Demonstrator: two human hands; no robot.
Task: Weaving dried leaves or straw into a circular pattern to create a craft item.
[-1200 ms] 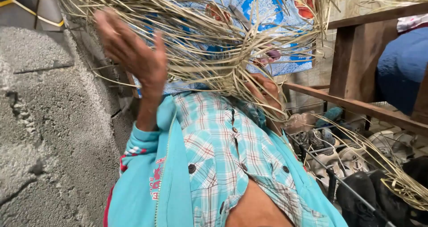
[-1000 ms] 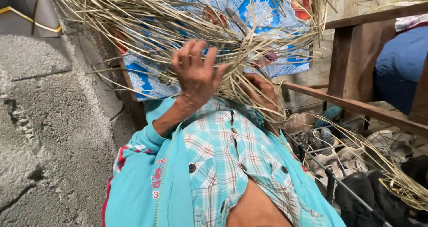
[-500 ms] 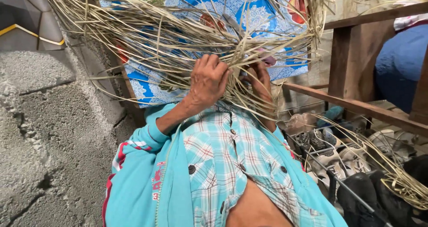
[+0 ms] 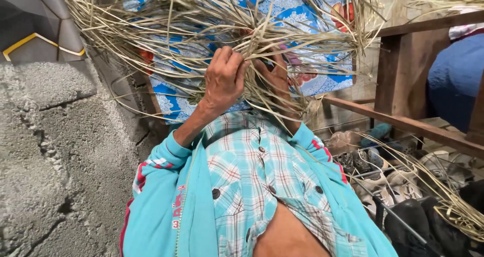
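A big tangle of dry, pale straw strands [image 4: 176, 25] spreads across the top of the head view, over a blue patterned cloth [image 4: 302, 15]. My left hand [image 4: 224, 78] comes out of a turquoise sleeve and is closed on a bunch of these strands at the middle. Right beside it, my right hand [image 4: 276, 80] is partly hidden by the strands and also grips them. Below both hands are my checked shirt [image 4: 252, 171] and open turquoise jacket [image 4: 166, 211].
Rough grey concrete [image 4: 55, 151] fills the left side. A brown wooden frame [image 4: 403, 85] stands at the right, with a blue bundle [image 4: 456, 75] behind it. Several shoes [image 4: 398, 181] lie on a wire rack at lower right, with more straw [image 4: 448, 201] over them.
My left hand was raised open at the left; it has swung to the middle and closed on the straw beside my right hand. The view has shifted slightly.
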